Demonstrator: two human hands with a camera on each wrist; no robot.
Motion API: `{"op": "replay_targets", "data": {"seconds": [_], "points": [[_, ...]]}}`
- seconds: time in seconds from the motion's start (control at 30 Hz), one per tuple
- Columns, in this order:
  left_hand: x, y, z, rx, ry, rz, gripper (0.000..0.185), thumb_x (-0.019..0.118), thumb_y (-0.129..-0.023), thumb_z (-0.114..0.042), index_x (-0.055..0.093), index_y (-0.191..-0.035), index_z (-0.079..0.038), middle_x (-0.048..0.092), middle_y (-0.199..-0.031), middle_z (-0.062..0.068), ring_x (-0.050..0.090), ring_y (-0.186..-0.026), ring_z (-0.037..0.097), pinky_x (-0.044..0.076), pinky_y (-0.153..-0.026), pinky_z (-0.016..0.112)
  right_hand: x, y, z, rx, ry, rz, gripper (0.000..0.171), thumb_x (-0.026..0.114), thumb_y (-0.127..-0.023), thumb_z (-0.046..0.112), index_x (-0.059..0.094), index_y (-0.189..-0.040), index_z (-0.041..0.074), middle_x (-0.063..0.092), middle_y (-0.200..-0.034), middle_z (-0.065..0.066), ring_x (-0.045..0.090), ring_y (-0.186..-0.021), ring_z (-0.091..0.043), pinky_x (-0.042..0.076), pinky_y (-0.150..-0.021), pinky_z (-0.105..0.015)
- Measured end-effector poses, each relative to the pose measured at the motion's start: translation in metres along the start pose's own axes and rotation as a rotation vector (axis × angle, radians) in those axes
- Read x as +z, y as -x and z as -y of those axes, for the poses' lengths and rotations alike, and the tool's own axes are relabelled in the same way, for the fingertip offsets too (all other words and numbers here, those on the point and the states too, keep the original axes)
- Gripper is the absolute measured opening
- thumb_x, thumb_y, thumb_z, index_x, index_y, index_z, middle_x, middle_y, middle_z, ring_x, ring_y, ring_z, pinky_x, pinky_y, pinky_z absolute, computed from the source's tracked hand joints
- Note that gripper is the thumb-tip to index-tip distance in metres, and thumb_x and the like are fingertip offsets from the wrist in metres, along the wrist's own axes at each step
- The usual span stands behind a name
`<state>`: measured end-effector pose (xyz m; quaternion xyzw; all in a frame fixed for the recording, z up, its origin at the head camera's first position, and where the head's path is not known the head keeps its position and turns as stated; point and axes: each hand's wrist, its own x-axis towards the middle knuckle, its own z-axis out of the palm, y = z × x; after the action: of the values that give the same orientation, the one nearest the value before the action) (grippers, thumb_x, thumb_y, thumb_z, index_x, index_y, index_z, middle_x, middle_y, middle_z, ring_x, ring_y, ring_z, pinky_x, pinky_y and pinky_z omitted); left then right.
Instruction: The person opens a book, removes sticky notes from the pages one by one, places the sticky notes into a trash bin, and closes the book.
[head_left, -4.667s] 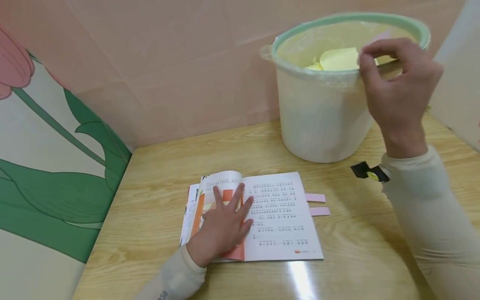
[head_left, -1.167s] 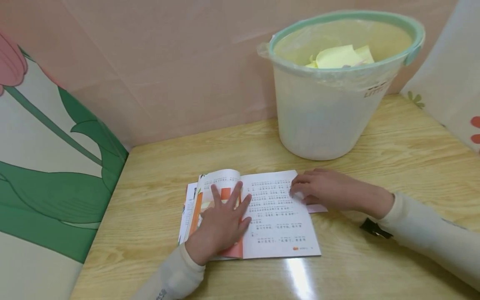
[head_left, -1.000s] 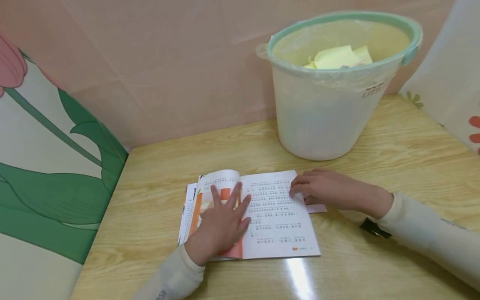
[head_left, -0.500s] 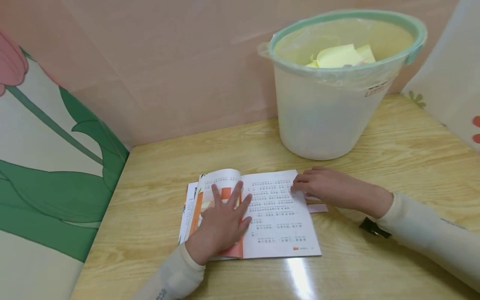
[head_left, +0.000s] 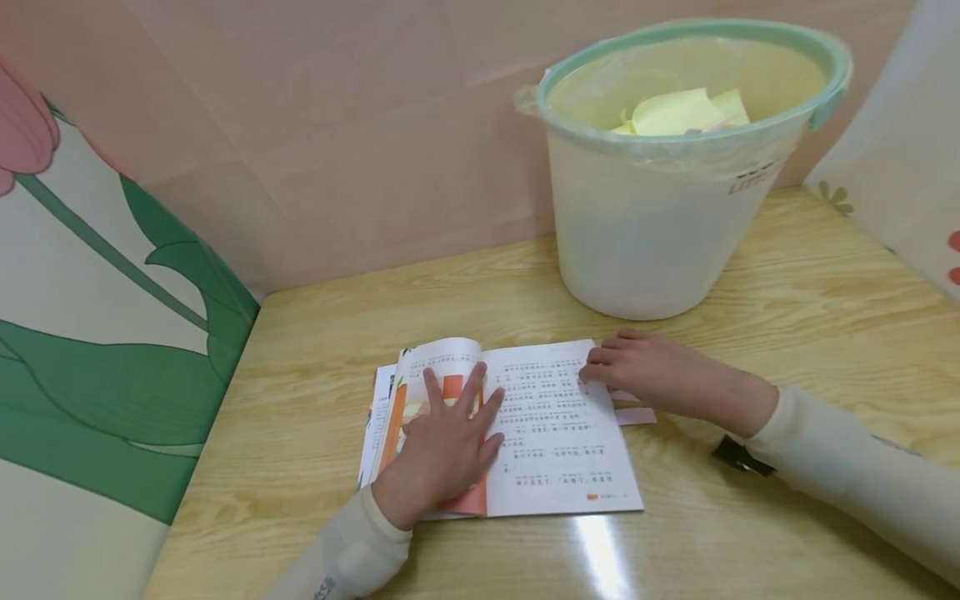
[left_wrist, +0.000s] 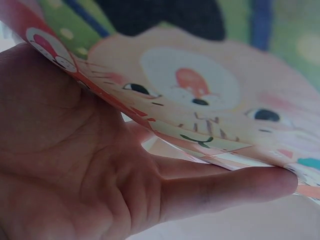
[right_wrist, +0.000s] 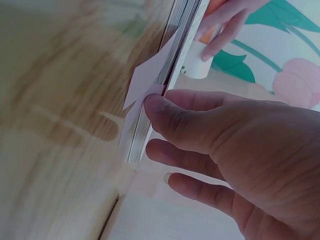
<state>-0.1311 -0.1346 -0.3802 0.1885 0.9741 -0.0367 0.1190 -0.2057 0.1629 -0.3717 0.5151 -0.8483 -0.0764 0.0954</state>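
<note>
An open picture book point(head_left: 558, 467) lies on the wooden table, with text on its right page. My left hand point(head_left: 446, 446) rests with fingers spread on the illustrated left page; the left wrist view shows its palm beneath a curved page with an animal face point(left_wrist: 200, 90). My right hand point(head_left: 667, 375) is at the right page's outer edge. Its thumb point(right_wrist: 160, 107) presses the edge of the pages while the fingers lie over the page. Pale purple sticky tabs point(right_wrist: 150, 72) stick out from the page edges beside the thumb; one tab is partly hidden in the head view.
A white bucket point(head_left: 637, 225) with a green rim and plastic liner stands behind the book at right. Yellow paper slips point(head_left: 675, 112) lie inside it. A pink wall covering point(head_left: 337, 150) rises at the back, and flower-patterned panels point(head_left: 105, 400) flank the table.
My right hand has come down from the bucket's rim to the right page's edge. Purple bits are now among the yellow slips. The left hand stays on the left page.
</note>
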Motion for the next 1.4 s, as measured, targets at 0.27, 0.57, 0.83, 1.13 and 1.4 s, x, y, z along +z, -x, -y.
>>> {"op": "replay_targets", "data": {"seconds": [0.27, 0.57, 0.83, 1.13, 1.4], "points": [[-0.001, 0.001, -0.001, -0.001, 0.017, 0.001, 0.062, 0.042, -0.101, -0.055, 0.026, -0.157, -0.036, 0.002, -0.170, -0.002, 0.010, -0.144, 0.065, 0.054, -0.074, 0.068, 0.002, -0.002, 0.001, 0.007, 0.038, -0.008, 0.029, 0.079, -0.083, 0.015, 0.067, -0.110, 0.017, 0.070, -0.105, 0.001, 0.064, -0.094, -0.020, 0.051, -0.087, -0.039], [0.001, 0.000, 0.000, 0.004, 0.000, -0.006, 0.061, 0.040, -0.101, -0.054, 0.026, -0.158, -0.035, 0.001, -0.170, -0.002, 0.012, -0.144, 0.065, 0.054, -0.073, 0.067, -0.004, -0.006, 0.007, 0.100, 0.009, -0.113, 0.053, 0.084, -0.077, 0.034, 0.063, -0.122, 0.015, 0.065, -0.120, -0.003, 0.063, -0.108, -0.026, 0.051, -0.094, -0.044], [-0.001, 0.001, 0.000, 0.002, -0.002, -0.003, 0.061, 0.040, -0.101, -0.055, 0.027, -0.157, -0.035, 0.002, -0.170, -0.001, 0.013, -0.144, 0.065, 0.055, -0.073, 0.066, -0.011, -0.006, 0.009, 0.263, -0.038, -0.164, 0.078, 0.076, -0.083, 0.039, 0.045, -0.144, 0.002, 0.058, -0.136, -0.015, 0.060, -0.118, -0.033, 0.052, -0.093, -0.048], [-0.001, -0.001, -0.001, -0.003, 0.004, -0.014, 0.062, 0.041, -0.101, -0.055, 0.026, -0.158, -0.035, 0.004, -0.170, -0.002, 0.014, -0.143, 0.065, 0.056, -0.072, 0.064, -0.018, -0.006, 0.019, 0.298, -0.022, -0.146, 0.052, 0.058, -0.095, 0.049, 0.064, -0.126, 0.007, 0.070, -0.117, -0.009, 0.066, -0.107, -0.029, 0.051, -0.094, -0.047], [-0.020, 0.003, 0.008, -0.017, 0.161, -0.088, 0.059, 0.050, -0.100, -0.048, 0.033, -0.155, -0.035, 0.009, -0.170, 0.000, 0.019, -0.149, 0.053, 0.057, -0.065, 0.047, -0.020, -0.008, 0.032, 0.128, -0.106, -0.281, 0.067, 0.020, -0.106, 0.055, 0.061, -0.131, 0.007, 0.067, -0.125, -0.009, 0.066, -0.108, -0.027, 0.053, -0.092, -0.045]]}}
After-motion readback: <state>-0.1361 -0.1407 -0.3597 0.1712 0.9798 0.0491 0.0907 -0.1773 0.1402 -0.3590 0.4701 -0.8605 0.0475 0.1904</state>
